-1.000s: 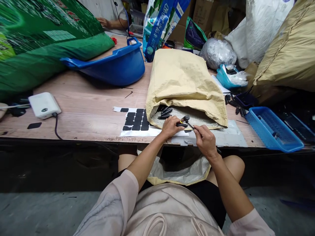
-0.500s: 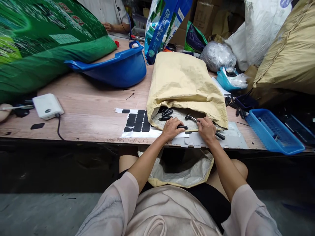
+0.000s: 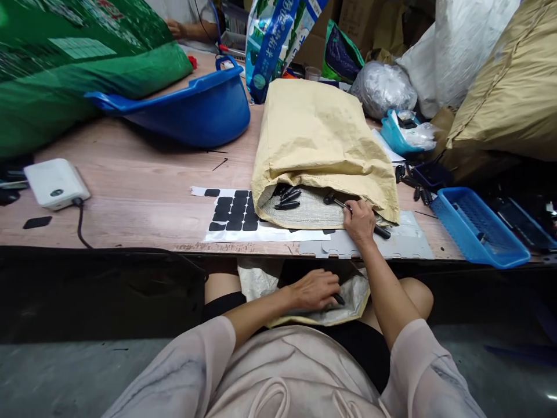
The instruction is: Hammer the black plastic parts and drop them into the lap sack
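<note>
Hammer (image 3: 338,202) first: shiny, metal-looking shaft, stubby black head, dark rounded handle end, lying at the mouth of a creased yellowish sack (image 3: 313,128) on our wood-grain surface (image 3: 143,191). Our right hand (image 3: 360,222) has its fingers curled round it, so we can't see the middle. Long axis runs slantwise: head toward 10 o'clock, handle end toward 4.

Our left hand (image 3: 315,289) is down at 6 o'clock, over an open lap sack (image 3: 257,281) with a pale, crinkly lining. Its fingers are closed around a slim black stub (image 3: 338,299), and the bit we can see pokes out toward 4.

As for what's in the way, the yellowish sack's fold sags at 12 o'clock, right above the hammer head, and some glossy, tapered black pieces (image 3: 289,200) lie inside the mouth at 9. Farther out at 9 we've got a white sheet (image 3: 261,236) with rounded black stickers (image 3: 235,217). Smooth blue basin (image 3: 195,116) at 10, perforated blue basket (image 3: 511,258) at 3, well apart from our hands.
</note>
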### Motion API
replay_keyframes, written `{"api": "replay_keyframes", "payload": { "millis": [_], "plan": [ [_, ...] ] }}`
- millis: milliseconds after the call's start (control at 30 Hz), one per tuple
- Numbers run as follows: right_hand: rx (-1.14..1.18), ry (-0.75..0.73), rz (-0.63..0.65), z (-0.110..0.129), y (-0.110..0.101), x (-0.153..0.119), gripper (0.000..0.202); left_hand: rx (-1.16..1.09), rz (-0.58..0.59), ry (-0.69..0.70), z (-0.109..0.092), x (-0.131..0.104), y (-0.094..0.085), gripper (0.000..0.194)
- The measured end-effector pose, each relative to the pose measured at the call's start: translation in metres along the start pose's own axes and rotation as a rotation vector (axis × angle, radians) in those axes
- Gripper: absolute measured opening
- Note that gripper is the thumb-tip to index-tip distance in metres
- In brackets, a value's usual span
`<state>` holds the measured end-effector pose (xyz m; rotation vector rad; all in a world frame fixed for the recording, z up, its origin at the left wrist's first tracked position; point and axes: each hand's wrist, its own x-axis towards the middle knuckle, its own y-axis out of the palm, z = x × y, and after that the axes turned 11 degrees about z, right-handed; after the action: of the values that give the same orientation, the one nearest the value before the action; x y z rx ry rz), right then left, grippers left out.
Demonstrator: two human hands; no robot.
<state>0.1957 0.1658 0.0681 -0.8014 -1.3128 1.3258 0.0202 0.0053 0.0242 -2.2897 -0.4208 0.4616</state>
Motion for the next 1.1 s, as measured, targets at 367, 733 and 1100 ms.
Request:
{"api": "replay_keyframes", "payload": {
  "millis": [367,733,1100],
  "plan": [
    [-0.021,0.010,-0.017,0.000,0.001,0.000,0.024,-0.039,-0.066,-0.260,0.035,-0.006,0.023,0.029],
    [-0.037,0.005,-0.011,-0.002,0.006,0.000,0.024,0.401,-0.881,-0.618,0.067,-0.064,-0.142,0.016],
    [0.007,0.003,-0.016,-0.003,0.007,0.002,0.024,0.261,-0.628,-0.502,0.057,-0.021,-0.133,0.012]
  ]
}}
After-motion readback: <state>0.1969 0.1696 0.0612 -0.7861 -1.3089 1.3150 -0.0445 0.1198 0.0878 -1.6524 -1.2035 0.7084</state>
